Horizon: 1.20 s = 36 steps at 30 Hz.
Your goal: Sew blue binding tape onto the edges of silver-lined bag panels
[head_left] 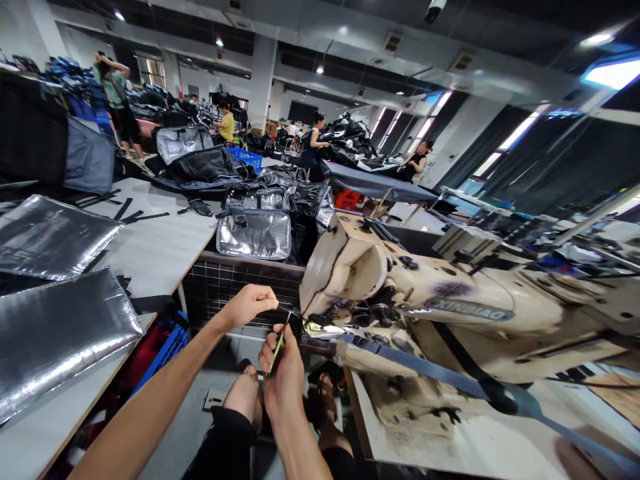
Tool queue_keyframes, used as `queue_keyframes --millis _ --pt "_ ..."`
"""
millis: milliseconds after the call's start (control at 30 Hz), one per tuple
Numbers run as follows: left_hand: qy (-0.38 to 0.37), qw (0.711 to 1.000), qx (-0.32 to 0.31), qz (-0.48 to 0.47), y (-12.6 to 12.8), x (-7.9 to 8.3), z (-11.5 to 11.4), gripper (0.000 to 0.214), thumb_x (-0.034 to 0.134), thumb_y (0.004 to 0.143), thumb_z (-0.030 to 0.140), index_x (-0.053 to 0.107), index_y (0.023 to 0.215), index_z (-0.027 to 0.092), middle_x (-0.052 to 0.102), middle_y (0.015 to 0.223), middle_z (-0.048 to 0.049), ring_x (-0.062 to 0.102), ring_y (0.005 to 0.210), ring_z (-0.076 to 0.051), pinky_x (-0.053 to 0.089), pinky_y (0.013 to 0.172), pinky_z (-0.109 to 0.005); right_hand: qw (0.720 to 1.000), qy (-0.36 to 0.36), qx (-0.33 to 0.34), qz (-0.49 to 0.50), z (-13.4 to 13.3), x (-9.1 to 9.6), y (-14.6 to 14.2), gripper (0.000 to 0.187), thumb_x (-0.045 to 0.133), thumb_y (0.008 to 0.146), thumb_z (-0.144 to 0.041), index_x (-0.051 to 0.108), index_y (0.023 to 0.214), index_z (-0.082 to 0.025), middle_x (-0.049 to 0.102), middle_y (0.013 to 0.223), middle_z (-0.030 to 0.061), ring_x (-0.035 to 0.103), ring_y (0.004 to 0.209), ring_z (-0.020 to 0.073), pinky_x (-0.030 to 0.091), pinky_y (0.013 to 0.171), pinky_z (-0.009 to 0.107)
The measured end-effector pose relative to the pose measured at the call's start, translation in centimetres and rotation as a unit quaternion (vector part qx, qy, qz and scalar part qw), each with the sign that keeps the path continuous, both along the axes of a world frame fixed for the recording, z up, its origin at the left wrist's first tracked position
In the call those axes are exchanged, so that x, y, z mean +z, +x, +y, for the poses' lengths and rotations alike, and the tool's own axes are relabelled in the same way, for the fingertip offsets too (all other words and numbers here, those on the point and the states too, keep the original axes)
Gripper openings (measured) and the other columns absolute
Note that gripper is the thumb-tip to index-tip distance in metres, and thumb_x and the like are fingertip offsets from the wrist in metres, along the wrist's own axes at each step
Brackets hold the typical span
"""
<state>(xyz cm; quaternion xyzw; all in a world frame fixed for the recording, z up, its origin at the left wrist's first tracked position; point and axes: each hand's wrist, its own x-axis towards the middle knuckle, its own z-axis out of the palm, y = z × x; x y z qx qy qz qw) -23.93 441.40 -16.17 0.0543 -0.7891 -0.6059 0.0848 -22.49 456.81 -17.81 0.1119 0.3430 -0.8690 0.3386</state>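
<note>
My left hand [249, 305] is closed in a pinch just left of the sewing machine's head, holding something thin, perhaps thread, that I cannot make out. Just below it, my right hand [283, 370] grips a small green tool [277, 351], perhaps thread snips, pointing up toward the left fingers. The beige sewing machine [450, 307] lies across the right half of the view. A dark blue strap [430, 373] runs from under its head out to the lower right. My knees and sandalled feet show below the hands.
A table [155, 247] on the left carries silver foil panels [55, 333] and black strips. A wire basket [235, 287] of silver-lined bags [255, 230] stands beyond my hands. A blue crate [167, 350] sits under the table. Several people work at far tables.
</note>
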Motion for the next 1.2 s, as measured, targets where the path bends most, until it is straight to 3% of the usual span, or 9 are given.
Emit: queue_keyframes --millis 133,567,767,1000,1200 --pt "0.007 1.0 -0.009 -0.002 -0.3 0.3 -0.3 0.031 0.064 0.084 0.04 0.062 0.075 0.01 0.052 0.067 -0.0003 0.042 0.064 -0.01 0.03 0.06 -0.022 1.0 -0.001 0.015 -0.019 -0.4 -0.2 -0.1 0.034 0.07 0.082 -0.049 0.052 0.091 -0.021 0.043 0.062 -0.0105 0.029 0.042 0.0052 0.02 0.042 0.019" --pt "0.005 0.999 -0.033 -0.028 -0.3 1.1 -0.9 0.026 0.064 0.081 0.035 0.062 0.072 0.011 0.055 0.067 -0.0005 0.044 0.063 -0.011 0.032 0.061 -0.022 0.998 -0.015 -0.059 0.009 -2.0 0.4 -1.1 0.036 0.069 0.083 -0.051 0.049 0.09 -0.022 0.033 0.061 -0.0119 0.023 0.043 0.006 0.014 0.039 0.018" --pt "0.01 0.998 -0.044 -0.035 0.0 1.2 -1.5 0.023 0.064 0.081 0.033 0.064 0.073 0.011 0.056 0.067 -0.0003 0.044 0.063 -0.01 0.031 0.06 -0.022 1.0 -0.028 -0.002 0.001 -1.0 -0.2 -0.3 0.036 0.067 0.087 -0.054 0.051 0.095 -0.022 0.038 0.061 -0.0118 0.023 0.04 0.0052 0.019 0.039 0.019" --pt "0.001 0.998 -0.051 -0.046 0.3 1.6 -1.7 0.024 0.064 0.083 0.033 0.066 0.076 0.01 0.058 0.07 -0.0006 0.046 0.065 -0.01 0.032 0.061 -0.021 0.996 -0.054 -0.038 -0.053 -2.2 0.4 -1.9 0.027 0.063 0.09 -0.044 0.051 0.089 -0.02 0.038 0.058 -0.011 0.024 0.042 0.0049 0.013 0.037 0.016" --pt "0.018 0.998 -0.041 -0.039 -0.7 0.9 -2.2 0.025 0.065 0.083 0.034 0.064 0.076 0.009 0.055 0.065 0.0009 0.042 0.06 -0.009 0.029 0.058 -0.022 0.998 -0.029 0.008 -0.057 -1.7 -0.7 -0.6 0.034 0.071 0.085 -0.049 0.054 0.09 -0.02 0.041 0.057 -0.0103 0.023 0.041 0.0048 0.017 0.038 0.018"
